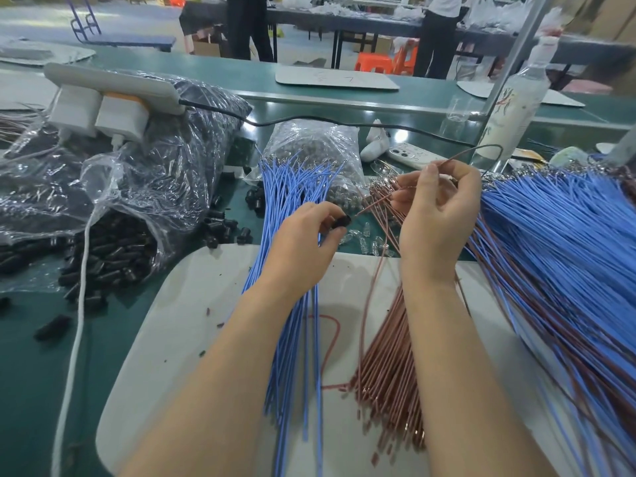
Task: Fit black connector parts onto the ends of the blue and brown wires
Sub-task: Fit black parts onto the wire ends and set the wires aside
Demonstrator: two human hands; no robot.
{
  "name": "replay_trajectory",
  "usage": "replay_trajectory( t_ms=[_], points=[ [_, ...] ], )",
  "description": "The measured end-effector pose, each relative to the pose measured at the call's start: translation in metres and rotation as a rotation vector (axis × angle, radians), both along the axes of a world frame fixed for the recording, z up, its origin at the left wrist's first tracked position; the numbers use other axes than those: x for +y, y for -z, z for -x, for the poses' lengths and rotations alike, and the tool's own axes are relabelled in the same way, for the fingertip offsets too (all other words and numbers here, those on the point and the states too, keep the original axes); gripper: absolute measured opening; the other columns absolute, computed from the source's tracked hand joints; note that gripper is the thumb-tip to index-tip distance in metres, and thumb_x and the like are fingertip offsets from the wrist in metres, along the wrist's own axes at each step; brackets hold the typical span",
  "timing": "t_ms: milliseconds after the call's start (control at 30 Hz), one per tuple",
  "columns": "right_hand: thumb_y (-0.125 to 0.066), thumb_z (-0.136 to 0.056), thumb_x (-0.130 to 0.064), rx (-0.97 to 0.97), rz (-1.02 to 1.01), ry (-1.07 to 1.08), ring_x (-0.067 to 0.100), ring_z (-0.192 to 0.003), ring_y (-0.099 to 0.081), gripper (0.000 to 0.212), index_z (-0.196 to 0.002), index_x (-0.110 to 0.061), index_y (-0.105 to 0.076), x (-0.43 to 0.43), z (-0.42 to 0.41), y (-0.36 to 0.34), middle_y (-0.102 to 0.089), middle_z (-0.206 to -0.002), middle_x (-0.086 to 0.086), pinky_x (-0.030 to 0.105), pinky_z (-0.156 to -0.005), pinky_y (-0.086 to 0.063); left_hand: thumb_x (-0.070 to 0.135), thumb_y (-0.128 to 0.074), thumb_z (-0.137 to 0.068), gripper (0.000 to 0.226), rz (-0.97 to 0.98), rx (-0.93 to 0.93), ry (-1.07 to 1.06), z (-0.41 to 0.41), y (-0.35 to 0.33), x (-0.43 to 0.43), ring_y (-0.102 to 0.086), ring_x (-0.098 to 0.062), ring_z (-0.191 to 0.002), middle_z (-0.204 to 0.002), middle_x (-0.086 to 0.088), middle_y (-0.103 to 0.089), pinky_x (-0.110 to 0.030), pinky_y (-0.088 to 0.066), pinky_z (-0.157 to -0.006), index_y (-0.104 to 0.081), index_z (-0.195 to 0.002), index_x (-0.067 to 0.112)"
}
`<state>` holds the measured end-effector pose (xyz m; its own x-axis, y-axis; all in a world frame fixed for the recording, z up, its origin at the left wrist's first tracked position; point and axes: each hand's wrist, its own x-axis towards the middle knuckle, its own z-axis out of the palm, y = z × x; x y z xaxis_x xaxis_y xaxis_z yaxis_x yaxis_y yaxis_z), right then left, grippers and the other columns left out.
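Both forearms reach in from the bottom edge over a white board [192, 321] that lies on the green bench [41, 356]. The left hand [303, 242] is held knuckles-up with the wrist bent slightly inward, its fingers curled, and it pinches a black connector [341, 222] between thumb and fingertips. The right hand [440, 215] is raised higher, thumb pointing up and fingers curled toward the left hand. It pinches a single brown wire [375, 204], which slants down to the connector's end and arcs over the top of the hand behind. The wire's tip is at the connector's opening, but I cannot tell whether it has gone in.

A bundle of blue wires [292, 194] lies under the left wrist, and a bundle of brown wires [389, 373] lies beside the right forearm. A bigger heap of mixed blue and brown wires [568, 235] fans out on the right. On the left, an open plastic bag [113, 249] spills more black connectors onto the bench.
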<state>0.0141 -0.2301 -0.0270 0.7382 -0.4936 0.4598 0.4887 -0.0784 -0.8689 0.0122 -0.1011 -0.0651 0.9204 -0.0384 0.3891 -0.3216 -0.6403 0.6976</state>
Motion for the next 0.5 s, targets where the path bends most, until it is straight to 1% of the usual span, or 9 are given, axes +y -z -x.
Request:
replay_trajectory(
  t_ms=[100,200,267,300,333,400,433,467,500],
  points=[
    [-0.045,-0.099,-0.012,0.003,0.031,0.008,0.011,-0.058,-0.062,0.009,-0.095,-0.020,-0.047,0.002,0.000,0.001,-0.065,-0.076,0.004,0.028,-0.060,-0.055,0.015,-0.059,-0.091,0.015,-0.001,-0.002,0.000,0.001,-0.001,0.000,-0.057,-0.016,-0.087,-0.096,-0.001,-0.061,-0.033,-0.048,-0.083,-0.064,-0.105,0.016],
    [-0.046,-0.099,-0.012,0.022,0.101,0.011,0.011,-0.059,-0.062,0.003,-0.098,-0.014,-0.049,0.003,-0.002,0.004,-0.064,-0.074,0.000,0.031,-0.061,-0.055,0.015,-0.059,-0.091,0.017,-0.003,-0.011,0.014,0.001,-0.002,0.000,-0.057,-0.016,-0.088,-0.097,-0.001,-0.062,-0.034,-0.048,-0.084,-0.064,-0.107,0.015],
    [-0.049,-0.098,-0.014,0.053,0.185,0.002,0.013,-0.062,-0.063,0.004,-0.095,-0.016,-0.050,0.005,-0.004,0.008,-0.064,-0.074,-0.003,0.035,-0.065,-0.055,0.015,-0.058,-0.091,0.017,-0.006,-0.031,0.023,0.002,-0.002,-0.002,-0.057,-0.017,-0.088,-0.098,-0.002,-0.062,-0.035,-0.047,-0.083,-0.064,-0.107,0.014],
    [-0.051,-0.097,-0.016,0.087,0.255,-0.010,0.012,-0.065,-0.063,0.004,-0.093,-0.017,-0.052,0.006,-0.005,0.010,-0.064,-0.075,-0.004,0.035,-0.069,-0.055,0.014,-0.058,-0.091,0.017,0.002,-0.056,0.028,0.003,-0.002,-0.002,-0.057,-0.018,-0.088,-0.097,-0.003,-0.063,-0.033,-0.047,-0.082,-0.065,-0.106,0.013],
    [-0.053,-0.095,-0.017,0.128,0.339,-0.027,0.009,-0.068,-0.062,0.004,-0.092,-0.018,-0.054,0.008,-0.006,0.013,-0.064,-0.076,-0.007,0.032,-0.071,-0.053,0.013,-0.059,-0.091,0.016,0.023,-0.086,0.032,0.003,-0.004,-0.003,-0.058,-0.018,-0.088,-0.096,-0.003,-0.064,-0.029,-0.046,-0.081,-0.066,-0.105,0.011],
    [-0.057,-0.094,-0.020,0.208,0.446,-0.106,0.000,-0.071,-0.058,0.006,-0.088,-0.021,-0.056,0.012,-0.006,0.016,-0.060,-0.076,-0.013,0.023,-0.072,-0.047,0.010,-0.060,-0.090,0.014,0.092,-0.150,0.023,0.005,-0.008,-0.004,-0.058,-0.013,-0.085,-0.094,-0.002,-0.066,-0.017,-0.044,-0.077,-0.067,-0.102,0.009],
    [-0.057,-0.094,-0.022,0.240,0.445,-0.167,0.000,-0.073,-0.058,0.005,-0.089,-0.022,-0.057,0.015,-0.005,0.016,-0.060,-0.077,-0.014,0.022,-0.073,-0.046,0.011,-0.060,-0.091,0.012,0.147,-0.160,0.008,0.006,-0.012,-0.004,-0.059,-0.008,-0.082,-0.092,0.000,-0.067,-0.012,-0.043,-0.075,-0.067,-0.101,0.010],
    [-0.056,-0.095,-0.026,0.270,0.428,-0.237,0.003,-0.075,-0.059,0.004,-0.093,-0.023,-0.057,0.018,-0.004,0.015,-0.061,-0.078,-0.012,0.024,-0.075,-0.047,0.012,-0.059,-0.092,0.010,0.246,-0.144,-0.007,0.007,-0.014,-0.004,-0.059,-0.002,-0.079,-0.089,0.004,-0.067,-0.009,-0.043,-0.072,-0.067,-0.098,0.014],
    [-0.055,-0.096,-0.030,0.306,0.415,-0.318,0.006,-0.075,-0.061,0.008,-0.099,-0.022,-0.057,0.020,-0.001,0.013,-0.063,-0.079,-0.009,0.027,-0.076,-0.049,0.012,-0.059,-0.092,0.010,0.398,-0.106,-0.014,0.007,-0.016,-0.005,-0.060,0.002,-0.076,-0.085,0.009,-0.067,-0.008,-0.044,-0.071,-0.066,-0.094,0.018]
  ],
)
